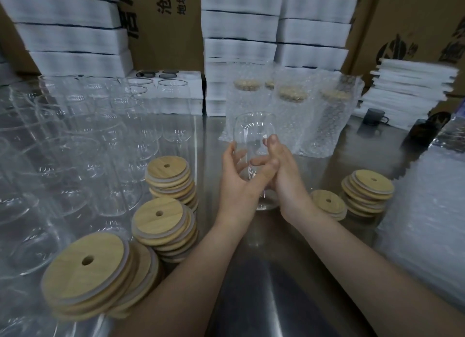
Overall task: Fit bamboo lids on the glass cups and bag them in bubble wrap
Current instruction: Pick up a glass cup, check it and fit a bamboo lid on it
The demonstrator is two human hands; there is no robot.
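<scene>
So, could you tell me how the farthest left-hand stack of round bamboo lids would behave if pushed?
The stack of bamboo lids would probably shear apart: it is tall and staggered. The lids look stiff, likely sliding on the shiny metal table.

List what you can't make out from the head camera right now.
- Head view, glass cup: left hand and right hand cover its lower half; resting or lifted, unclear.
- Head view, bagged cups: their wrap blurs the lids' fit.
- Head view, empty cups: clear glass overlaps, left edge crops them; no count.
- Head view, bubble wrap stack: cropped by right edge.
</scene>
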